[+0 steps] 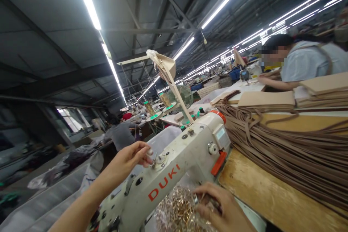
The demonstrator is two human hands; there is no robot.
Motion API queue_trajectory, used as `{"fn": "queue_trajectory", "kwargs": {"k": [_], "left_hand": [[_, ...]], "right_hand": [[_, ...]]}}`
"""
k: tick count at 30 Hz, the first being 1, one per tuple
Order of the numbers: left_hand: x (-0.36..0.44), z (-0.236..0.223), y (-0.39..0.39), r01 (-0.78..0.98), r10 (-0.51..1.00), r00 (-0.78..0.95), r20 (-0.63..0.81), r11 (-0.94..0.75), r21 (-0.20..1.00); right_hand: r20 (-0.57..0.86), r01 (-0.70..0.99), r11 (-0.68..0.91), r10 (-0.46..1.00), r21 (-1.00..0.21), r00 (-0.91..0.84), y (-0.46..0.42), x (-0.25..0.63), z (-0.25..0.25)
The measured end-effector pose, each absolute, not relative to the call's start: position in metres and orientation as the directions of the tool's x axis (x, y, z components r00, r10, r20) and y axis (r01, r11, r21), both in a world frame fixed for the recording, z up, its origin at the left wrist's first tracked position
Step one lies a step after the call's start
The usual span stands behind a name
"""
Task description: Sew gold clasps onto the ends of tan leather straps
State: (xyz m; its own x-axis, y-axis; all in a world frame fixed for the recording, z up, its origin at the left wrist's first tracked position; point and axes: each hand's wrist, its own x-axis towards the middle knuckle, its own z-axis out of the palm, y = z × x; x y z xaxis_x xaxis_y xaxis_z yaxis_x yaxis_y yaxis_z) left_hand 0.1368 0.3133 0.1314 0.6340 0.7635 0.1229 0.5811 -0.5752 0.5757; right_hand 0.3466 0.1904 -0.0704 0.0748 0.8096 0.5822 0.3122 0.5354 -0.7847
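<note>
A cream sewing machine (174,168) lettered DUKI in red fills the lower middle. My left hand (129,159) reaches up to its top and pinches a small metal part near the thread tension knob (160,159). My right hand (217,206) lies under the machine's arm, fingers curled on a clear bag of gold metal rings (178,210). What exactly those fingers grip is partly hidden.
A thick bundle of brown straps (285,145) lies on the wooden table (261,188) to the right, with stacks of tan board pieces (323,88) behind. Another person in a light blue top (307,61) works at the far right. Thread cones (149,108) and a fan (185,96) stand behind.
</note>
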Motion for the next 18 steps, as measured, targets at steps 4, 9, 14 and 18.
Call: {"fn": "queue_trajectory", "kwargs": {"k": [4, 9, 14, 18], "left_hand": [[0.119, 0.114, 0.301, 0.810, 0.863, 0.503, 0.051, -0.492, 0.320], [0.123, 0.101, 0.304, 0.921, 0.910, 0.380, 0.163, -0.355, -0.163], [0.133, 0.096, 0.298, 0.910, 0.898, 0.360, 0.253, -0.278, -0.308], [0.134, 0.096, 0.292, 0.895, 0.888, 0.374, 0.268, -0.271, -0.354]], "right_hand": [[0.674, 0.356, 0.594, 0.720, -0.722, 0.164, 0.205, 0.367, 0.001], [0.794, 0.497, 0.683, 0.608, -0.535, 0.020, 0.251, 0.369, 0.065], [0.709, 0.627, 0.705, 0.625, -0.331, -0.327, 0.291, 0.357, 0.085], [0.608, 0.635, 0.753, 0.589, -0.173, -0.533, 0.311, 0.349, 0.084]]}}
